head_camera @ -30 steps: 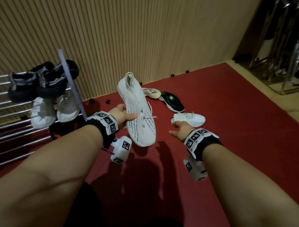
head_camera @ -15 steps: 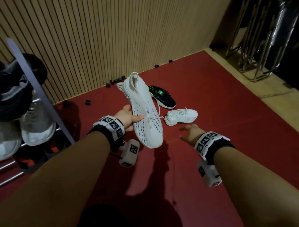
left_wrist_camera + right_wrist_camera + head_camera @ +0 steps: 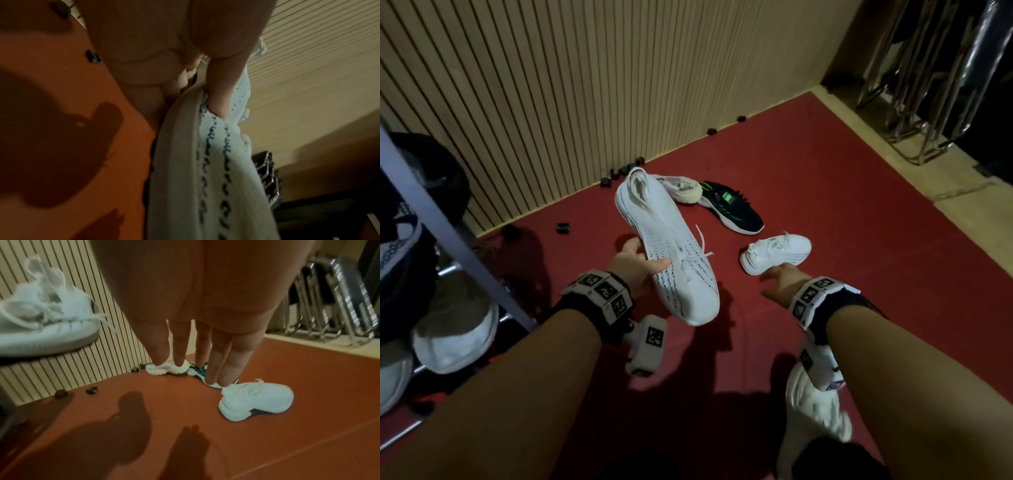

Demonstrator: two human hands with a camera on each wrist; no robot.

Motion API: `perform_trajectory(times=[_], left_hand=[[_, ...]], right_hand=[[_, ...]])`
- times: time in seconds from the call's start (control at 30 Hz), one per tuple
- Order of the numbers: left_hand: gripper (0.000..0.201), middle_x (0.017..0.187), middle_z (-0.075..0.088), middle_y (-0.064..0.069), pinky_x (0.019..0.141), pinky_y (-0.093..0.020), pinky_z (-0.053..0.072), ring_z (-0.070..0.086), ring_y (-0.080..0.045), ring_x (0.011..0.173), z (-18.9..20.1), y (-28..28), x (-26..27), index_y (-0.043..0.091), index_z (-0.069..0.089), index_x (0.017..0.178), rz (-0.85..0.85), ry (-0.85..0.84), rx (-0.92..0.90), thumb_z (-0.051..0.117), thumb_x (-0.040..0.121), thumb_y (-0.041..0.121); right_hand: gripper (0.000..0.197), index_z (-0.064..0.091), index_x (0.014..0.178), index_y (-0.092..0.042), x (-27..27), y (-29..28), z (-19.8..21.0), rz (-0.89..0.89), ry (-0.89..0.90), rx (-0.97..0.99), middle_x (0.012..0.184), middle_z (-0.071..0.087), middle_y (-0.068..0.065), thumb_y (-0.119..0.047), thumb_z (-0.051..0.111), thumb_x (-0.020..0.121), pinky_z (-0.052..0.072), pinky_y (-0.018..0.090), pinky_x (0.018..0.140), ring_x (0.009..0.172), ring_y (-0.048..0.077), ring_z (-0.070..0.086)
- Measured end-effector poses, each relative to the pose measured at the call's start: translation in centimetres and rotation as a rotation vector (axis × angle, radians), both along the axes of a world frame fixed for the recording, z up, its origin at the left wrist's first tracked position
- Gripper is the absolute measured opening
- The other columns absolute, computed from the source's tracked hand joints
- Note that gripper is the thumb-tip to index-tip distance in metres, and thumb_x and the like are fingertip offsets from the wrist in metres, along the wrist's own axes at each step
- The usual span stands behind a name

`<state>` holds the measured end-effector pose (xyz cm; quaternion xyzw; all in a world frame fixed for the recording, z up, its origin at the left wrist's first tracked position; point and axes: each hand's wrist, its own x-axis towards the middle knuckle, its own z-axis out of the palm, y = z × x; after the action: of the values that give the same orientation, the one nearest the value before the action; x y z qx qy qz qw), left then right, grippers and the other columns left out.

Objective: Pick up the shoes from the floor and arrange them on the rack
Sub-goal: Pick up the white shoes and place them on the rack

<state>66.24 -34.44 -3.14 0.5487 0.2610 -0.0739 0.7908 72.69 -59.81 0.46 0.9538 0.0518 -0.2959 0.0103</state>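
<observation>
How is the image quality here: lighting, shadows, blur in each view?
Head view: dim, warm light; hard arm shadows on the red floor; wall slats bow from wide-angle distortion; the white knit shoe in the left hand stays sharp. Left wrist view: dark, soft, the shoe smeared. Right wrist view: motion blur on the open right hand and the white sneaker; glare on metal frames.

Shoes lie on the floor (image 3: 859,308), the rack (image 3: 458,240) at left.
Three shoes (image 3: 775,253) lie near the wall (image 3: 585,85); the left hand (image 3: 633,267) holds a fourth shoe (image 3: 671,246) above the floor.
</observation>
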Motion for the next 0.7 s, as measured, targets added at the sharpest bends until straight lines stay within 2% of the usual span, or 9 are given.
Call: perform_trajectory(times=[0.07, 0.17, 0.27, 0.43, 0.5, 0.57, 0.63, 0.67, 0.7], left_hand=[[0.045, 0.095, 0.064, -0.009, 0.065, -0.037, 0.052, 0.062, -0.028, 0.087, -0.3, -0.1, 1.0, 0.009, 0.043, 0.12, 0.024, 0.024, -0.027, 0.057, 0.083, -0.011], [0.043, 0.101, 0.064, -0.013, 0.071, -0.038, 0.052, 0.061, -0.036, 0.102, -1.5, -0.4, 2.0, 0.0, 0.047, 0.12, 0.064, -0.008, -0.002, 0.06, 0.08, -0.012], [0.039, 0.092, 0.061, -0.007, 0.063, -0.035, 0.051, 0.061, -0.027, 0.088, -2.0, -1.1, 2.7, 0.01, 0.05, 0.109, 0.189, -0.01, -0.044, 0.056, 0.08, -0.015], [0.059, 0.093, 0.06, -0.01, 0.057, -0.039, 0.052, 0.06, -0.025, 0.08, -4.3, -3.0, 5.3, 0.013, 0.04, 0.131, 0.275, 0.049, -0.021, 0.055, 0.081, -0.016], [0.057, 0.093, 0.062, -0.01, 0.056, -0.037, 0.054, 0.062, -0.026, 0.078, -5.4, -4.2, 6.8, 0.015, 0.043, 0.128, 0.296, 0.079, 0.03, 0.059, 0.081, -0.013], [0.047, 0.092, 0.063, -0.011, 0.058, -0.034, 0.056, 0.063, -0.025, 0.077, -6.0, -5.8, 7.9, 0.018, 0.051, 0.115, 0.311, 0.079, 0.065, 0.059, 0.081, -0.013], [0.052, 0.093, 0.06, -0.015, 0.07, -0.038, 0.055, 0.062, -0.029, 0.081, -6.9, -7.1, 9.3, 0.014, 0.048, 0.122, 0.301, 0.072, 0.084, 0.058, 0.079, -0.015], [0.055, 0.09, 0.061, -0.016, 0.07, -0.039, 0.055, 0.064, -0.028, 0.078, -7.1, -7.8, 9.9, 0.012, 0.045, 0.126, 0.3, 0.071, 0.085, 0.058, 0.079, -0.015], [0.055, 0.085, 0.064, -0.014, 0.062, -0.035, 0.057, 0.066, -0.025, 0.07, -7.2, -8.6, 10.5, 0.012, 0.045, 0.125, 0.304, 0.078, 0.082, 0.058, 0.079, -0.015]], right_hand=[[0.044, 0.048, 0.134, -0.023, 1.1, 0.6, -1.4, 0.019, 0.02, 0.013, 0.142, 0.037, 0.009, -0.03, 0.054, 0.091, 0.036, 0.032, 0.105, 0.128, 0.027, 0.044], [0.049, 0.046, 0.136, -0.022, 3.6, 1.5, -3.7, 0.049, 0.073, 0.007, 0.144, 0.034, 0.009, -0.03, 0.057, 0.09, 0.035, 0.034, 0.107, 0.131, 0.028, 0.04], [0.055, 0.044, 0.137, -0.021, 7.4, 2.3, -6.3, 0.148, 0.074, -0.013, 0.146, 0.032, 0.012, -0.033, 0.061, 0.087, 0.031, 0.038, 0.111, 0.134, 0.029, 0.035], [0.058, 0.037, 0.14, -0.015, 14.1, 1.9, -9.7, 0.276, 0.122, -0.024, 0.143, 0.031, 0.012, -0.031, 0.06, 0.09, 0.038, 0.035, 0.102, 0.128, 0.031, 0.042], [0.056, 0.036, 0.138, -0.014, 17.1, 0.3, -11.2, 0.317, 0.117, -0.053, 0.141, 0.031, 0.013, -0.028, 0.06, 0.089, 0.039, 0.036, 0.101, 0.128, 0.031, 0.043], [0.055, 0.035, 0.138, -0.014, 20.0, -1.7, -12.1, 0.374, 0.097, -0.094, 0.143, 0.031, 0.01, -0.028, 0.058, 0.09, 0.036, 0.036, 0.105, 0.132, 0.03, 0.038], [0.062, 0.032, 0.141, -0.017, 22.8, -3.9, -12.8, 0.417, 0.076, -0.123, 0.146, 0.029, 0.008, -0.031, 0.06, 0.087, 0.03, 0.038, 0.11, 0.135, 0.029, 0.033], [0.068, 0.03, 0.143, -0.021, 23.8, -5.0, -13.1, 0.425, 0.084, -0.135, 0.147, 0.029, 0.007, -0.032, 0.063, 0.085, 0.027, 0.041, 0.111, 0.136, 0.029, 0.031], [0.074, 0.027, 0.144, -0.027, 24.7, -6.1, -13.6, 0.439, 0.095, -0.139, 0.147, 0.028, 0.005, -0.034, 0.066, 0.081, 0.025, 0.046, 0.113, 0.137, 0.029, 0.03]])
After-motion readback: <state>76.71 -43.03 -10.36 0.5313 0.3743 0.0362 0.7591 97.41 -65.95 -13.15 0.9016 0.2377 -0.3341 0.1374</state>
